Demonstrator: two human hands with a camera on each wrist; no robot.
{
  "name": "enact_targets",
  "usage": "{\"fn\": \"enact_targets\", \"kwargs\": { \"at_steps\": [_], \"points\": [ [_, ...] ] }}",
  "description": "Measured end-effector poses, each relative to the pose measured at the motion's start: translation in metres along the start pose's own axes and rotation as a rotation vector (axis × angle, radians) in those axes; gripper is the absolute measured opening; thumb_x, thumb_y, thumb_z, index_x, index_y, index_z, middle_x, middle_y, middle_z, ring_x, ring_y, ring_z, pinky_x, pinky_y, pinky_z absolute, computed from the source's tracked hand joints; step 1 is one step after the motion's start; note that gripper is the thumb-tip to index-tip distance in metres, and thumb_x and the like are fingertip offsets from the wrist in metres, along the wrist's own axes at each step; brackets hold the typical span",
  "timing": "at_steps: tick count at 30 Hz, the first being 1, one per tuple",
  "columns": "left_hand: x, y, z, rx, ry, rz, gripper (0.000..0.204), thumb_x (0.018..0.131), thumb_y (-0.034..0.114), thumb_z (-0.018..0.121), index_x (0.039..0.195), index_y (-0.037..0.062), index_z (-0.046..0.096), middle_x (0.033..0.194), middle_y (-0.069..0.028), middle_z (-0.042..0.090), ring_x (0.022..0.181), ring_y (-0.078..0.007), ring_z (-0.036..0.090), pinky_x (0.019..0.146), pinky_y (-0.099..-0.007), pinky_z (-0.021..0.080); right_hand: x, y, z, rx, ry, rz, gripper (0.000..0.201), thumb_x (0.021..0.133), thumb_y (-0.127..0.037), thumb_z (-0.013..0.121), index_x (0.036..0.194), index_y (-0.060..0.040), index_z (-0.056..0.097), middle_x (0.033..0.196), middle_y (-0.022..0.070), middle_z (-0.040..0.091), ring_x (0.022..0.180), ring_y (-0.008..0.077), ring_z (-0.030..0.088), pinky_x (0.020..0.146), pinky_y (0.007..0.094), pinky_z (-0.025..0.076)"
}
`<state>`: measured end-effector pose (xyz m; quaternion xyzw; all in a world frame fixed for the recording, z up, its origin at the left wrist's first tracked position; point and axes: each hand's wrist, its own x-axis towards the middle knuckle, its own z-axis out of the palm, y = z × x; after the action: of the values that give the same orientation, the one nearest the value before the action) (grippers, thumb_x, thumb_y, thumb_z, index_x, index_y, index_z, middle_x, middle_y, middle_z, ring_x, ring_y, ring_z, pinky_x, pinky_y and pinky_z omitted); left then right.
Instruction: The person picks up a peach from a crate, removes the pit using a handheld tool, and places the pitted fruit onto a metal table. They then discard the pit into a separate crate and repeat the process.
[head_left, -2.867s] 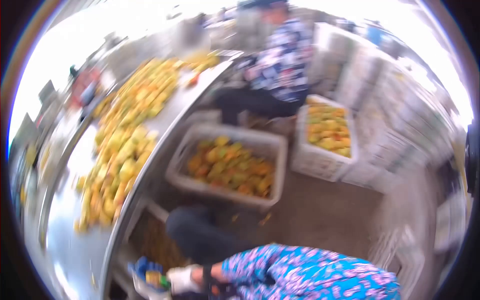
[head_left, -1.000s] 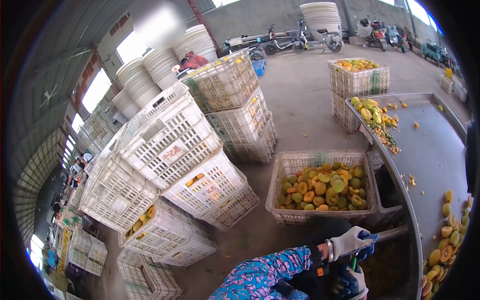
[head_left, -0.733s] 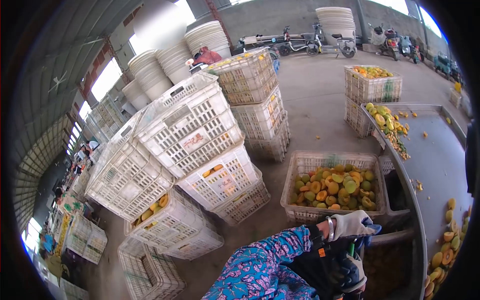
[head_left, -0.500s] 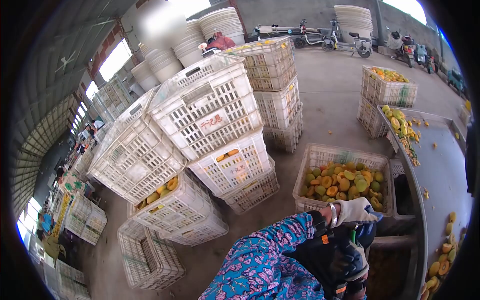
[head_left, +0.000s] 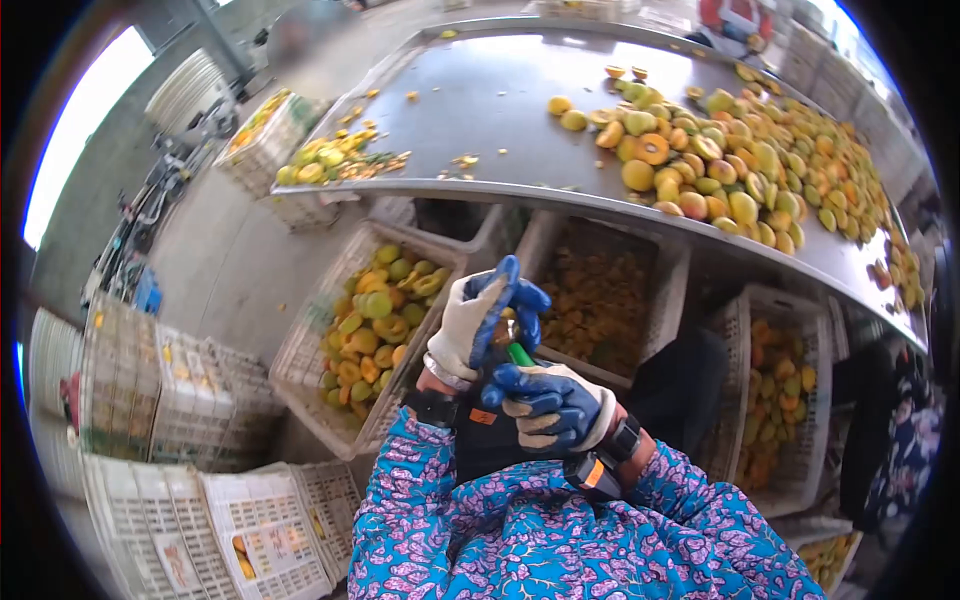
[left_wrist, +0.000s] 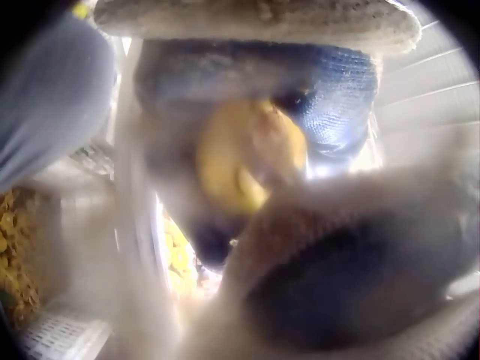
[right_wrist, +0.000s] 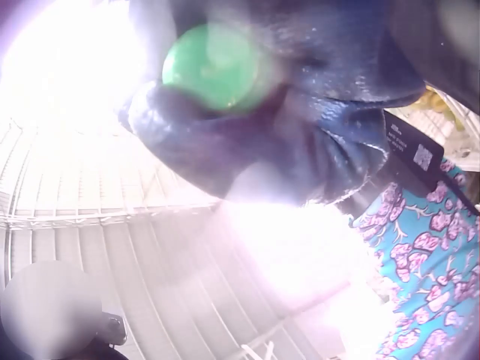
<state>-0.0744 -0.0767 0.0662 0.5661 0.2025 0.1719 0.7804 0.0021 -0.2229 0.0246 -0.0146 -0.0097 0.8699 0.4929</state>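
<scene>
In the head view both hands, in white gloves with blue coated palms, are close together over the lap. My left hand (head_left: 485, 318) holds a yellow apricot (left_wrist: 244, 154) between fingers and thumb; in the left wrist view it shows blurred, with a brownish patch facing the camera. Just below and to the right, my right hand (head_left: 555, 405) grips a tool by its green handle (head_left: 519, 354), which points up toward the left hand. The rounded green handle end (right_wrist: 211, 67) pokes from the curled blue fingers in the right wrist view. The tool's working end is hidden.
A metal table (head_left: 470, 100) ahead bears a heap of apricots (head_left: 740, 165) and scraps at its left. Below stand a crate of apricots (head_left: 375, 330), a bin of brownish pieces (head_left: 590, 290) and another apricot crate (head_left: 775, 400). Stacked crates (head_left: 210, 520) are at left.
The head view has swung from the stacked crates to the metal table. Both hands now appear mid-frame rather than at the lower right. The right hand keeps the green handle.
</scene>
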Motion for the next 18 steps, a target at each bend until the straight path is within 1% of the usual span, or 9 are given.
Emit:
{"fn": "enact_targets", "kwargs": {
  "at_steps": [2, 4, 7, 8, 10, 11, 14, 15, 18],
  "points": [
    [0.011, -0.008, 0.012, -0.004, -0.077, -0.018, 0.053, 0.092, 0.045, 0.053, 0.081, -0.0051, 0.066, 0.059, -0.0111, 0.062, 0.049, -0.018, 0.059, 0.046, -0.0269, 0.046, -0.014, -0.004, 0.003, -0.161, 0.131, -0.061, 0.017, 0.098, -0.02, 0.046, 0.098, -0.005, 0.054, 0.055, -0.0052, 0.042, 0.037, 0.0076, 0.037, 0.036, 0.0217, 0.029],
    [0.018, -0.018, 0.017, 0.059, -0.114, -0.037, 0.055, 0.092, 0.047, 0.054, 0.08, -0.0053, 0.066, 0.059, -0.0116, 0.061, 0.049, -0.0184, 0.058, 0.047, -0.0275, 0.046, -0.021, -0.003, -0.003, -0.296, 0.32, -0.129, 0.017, 0.097, -0.018, 0.049, 0.102, -0.0031, 0.054, 0.054, -0.0055, 0.04, 0.037, 0.0041, 0.036, 0.034, 0.0211, 0.028],
    [0.02, -0.03, 0.015, 0.193, -0.161, -0.103, 0.057, 0.092, 0.048, 0.053, 0.08, -0.006, 0.066, 0.059, -0.0126, 0.061, 0.05, -0.0187, 0.058, 0.048, -0.0283, 0.047, -0.024, -0.003, -0.005, -0.473, 0.53, -0.08, 0.016, 0.097, -0.021, 0.048, 0.1, -0.0058, 0.053, 0.054, -0.0063, 0.041, 0.036, 0.0063, 0.036, 0.034, 0.0216, 0.028],
    [0.024, -0.036, 0.01, 0.197, -0.196, -0.17, 0.058, 0.092, 0.049, 0.051, 0.079, -0.0063, 0.066, 0.059, -0.0129, 0.061, 0.05, -0.0188, 0.058, 0.049, -0.0286, 0.047, -0.026, -0.002, -0.013, -0.356, 0.388, -0.052, 0.019, 0.098, -0.022, 0.047, 0.101, -0.0043, 0.053, 0.054, -0.0064, 0.04, 0.036, 0.0058, 0.036, 0.034, 0.0215, 0.028],
    [0.024, -0.035, 0.009, 0.305, -0.242, -0.021, 0.062, 0.094, 0.051, 0.046, 0.079, -0.0064, 0.065, 0.059, -0.013, 0.061, 0.05, -0.0193, 0.058, 0.05, -0.0287, 0.047, -0.023, -0.005, -0.034, -0.138, 0.096, 0.007, 0.024, 0.098, -0.024, 0.046, 0.103, -0.0015, 0.053, 0.054, -0.0065, 0.04, 0.036, 0.0048, 0.036, 0.034, 0.0211, 0.028],
    [0.025, -0.036, 0.009, 0.159, -0.187, -0.15, 0.064, 0.094, 0.052, 0.042, 0.081, -0.0062, 0.065, 0.058, -0.0132, 0.061, 0.05, -0.0199, 0.058, 0.049, -0.0288, 0.047, -0.022, -0.004, -0.037, -0.041, 0.034, -0.011, 0.031, 0.099, -0.027, 0.044, 0.106, 0.0024, 0.053, 0.055, -0.0067, 0.039, 0.037, 0.0028, 0.036, 0.037, 0.0196, 0.029],
    [0.043, -0.049, 0.006, -0.024, -0.172, -0.156, 0.062, 0.095, 0.051, 0.042, 0.083, -0.0058, 0.064, 0.058, -0.0135, 0.061, 0.048, -0.0206, 0.058, 0.048, -0.0294, 0.047, -0.019, -0.01, -0.047, 0.081, 0.001, -0.099, 0.034, 0.1, -0.027, 0.04, 0.107, 0.0037, 0.052, 0.056, -0.0068, 0.039, 0.038, 0.003, 0.036, 0.037, 0.0208, 0.03],
    [0.049, -0.05, 0.011, -0.032, -0.123, -0.168, 0.06, 0.095, 0.049, 0.042, 0.085, -0.0061, 0.064, 0.058, -0.0133, 0.06, 0.047, -0.0224, 0.058, 0.046, -0.0308, 0.047, -0.018, -0.013, -0.057, 0.158, -0.127, -0.112, 0.036, 0.101, -0.028, 0.038, 0.107, 0.0048, 0.052, 0.057, -0.006, 0.04, 0.038, 0.0034, 0.036, 0.037, 0.0223, 0.03],
    [0.086, -0.057, 0.023, -0.108, 0.021, -0.211, 0.055, 0.093, 0.048, 0.049, 0.084, -0.0051, 0.062, 0.057, -0.0139, 0.058, 0.049, -0.0257, 0.058, 0.047, -0.0331, 0.047, -0.02, -0.031, -0.061, 0.215, -0.231, -0.173, 0.036, 0.101, -0.027, 0.037, 0.109, 0.005, 0.051, 0.058, -0.005, 0.041, 0.038, 0.0032, 0.035, 0.036, 0.0228, 0.029]
  ]
}}
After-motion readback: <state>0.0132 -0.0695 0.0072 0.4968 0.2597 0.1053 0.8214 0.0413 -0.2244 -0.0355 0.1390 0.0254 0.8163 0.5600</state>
